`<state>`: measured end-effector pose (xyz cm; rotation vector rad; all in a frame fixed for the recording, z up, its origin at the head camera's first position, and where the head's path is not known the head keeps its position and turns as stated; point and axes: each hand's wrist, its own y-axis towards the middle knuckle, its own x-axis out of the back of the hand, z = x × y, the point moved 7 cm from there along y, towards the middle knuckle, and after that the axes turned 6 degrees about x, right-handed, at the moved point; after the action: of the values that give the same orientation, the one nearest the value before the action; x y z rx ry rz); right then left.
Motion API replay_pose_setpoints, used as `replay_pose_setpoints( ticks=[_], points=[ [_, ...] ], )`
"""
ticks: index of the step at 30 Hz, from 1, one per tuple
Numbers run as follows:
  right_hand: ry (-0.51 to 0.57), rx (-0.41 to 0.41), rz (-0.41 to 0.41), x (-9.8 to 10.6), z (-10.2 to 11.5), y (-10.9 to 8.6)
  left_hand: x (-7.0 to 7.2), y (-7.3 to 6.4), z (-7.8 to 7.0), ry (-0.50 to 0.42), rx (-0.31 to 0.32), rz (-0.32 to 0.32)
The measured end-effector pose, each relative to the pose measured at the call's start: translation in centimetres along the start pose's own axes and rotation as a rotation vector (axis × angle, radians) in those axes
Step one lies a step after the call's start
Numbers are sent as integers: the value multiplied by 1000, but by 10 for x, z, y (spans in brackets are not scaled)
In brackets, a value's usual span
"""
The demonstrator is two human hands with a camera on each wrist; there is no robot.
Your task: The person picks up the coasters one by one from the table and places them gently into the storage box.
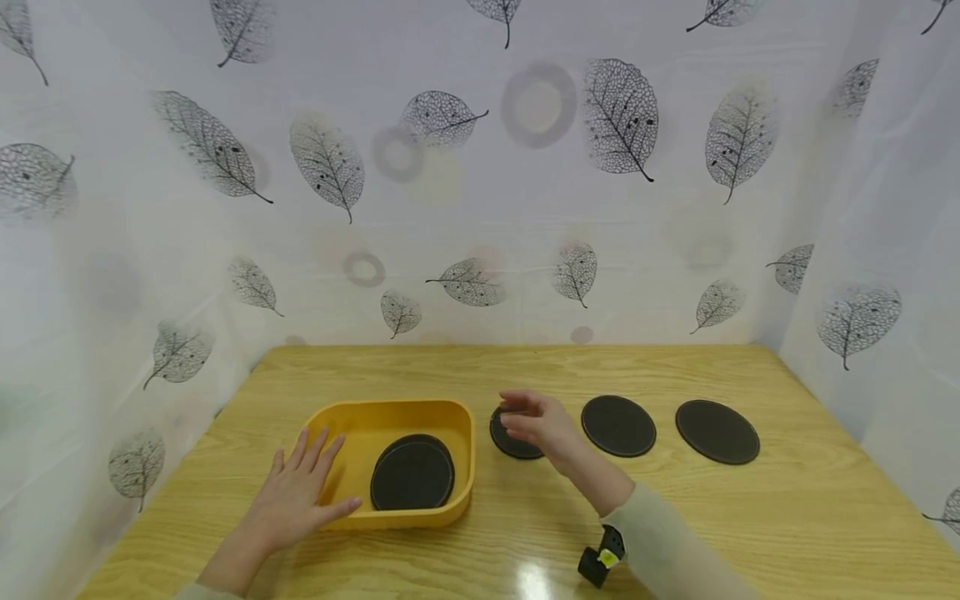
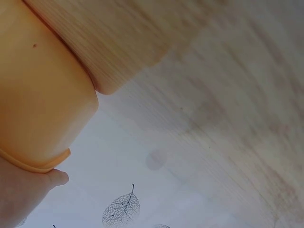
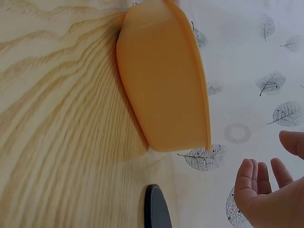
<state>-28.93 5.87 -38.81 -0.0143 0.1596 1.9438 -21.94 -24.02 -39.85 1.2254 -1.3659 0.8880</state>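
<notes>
A yellow plastic basin [image 1: 463,467] stands on the table with round black coasters [image 1: 412,473] lying in it, one overlapping another. My left hand [image 1: 288,500] lies with spread, straight fingers over the basin's left rim; in the left wrist view, part of that hand [image 2: 21,192] shows right at the rim. To the basin's right, my right hand [image 1: 547,429] is raised, its fingers loosely bent and holding nothing. It partly hides a black coaster [image 1: 510,437] on the table. In the right wrist view, the fingers of this hand [image 3: 270,199] are apart from the thumb.
Two more black coasters lie in a row farther right, a middle coaster [image 1: 618,426] and an outer coaster [image 1: 717,432]. A black strap device [image 1: 600,558] is at my right wrist. Behind the wooden table [image 1: 540,367] hangs a white curtain [image 1: 480,192] with leaf prints, also along both sides.
</notes>
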Motion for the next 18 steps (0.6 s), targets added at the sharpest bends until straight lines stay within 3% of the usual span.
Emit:
replay_pose_setpoints(
  ticks=[18],
  points=[
    [-114, -20, -63, 57, -1, -23, -3, 0, 1, 6, -2, -13]
  ],
)
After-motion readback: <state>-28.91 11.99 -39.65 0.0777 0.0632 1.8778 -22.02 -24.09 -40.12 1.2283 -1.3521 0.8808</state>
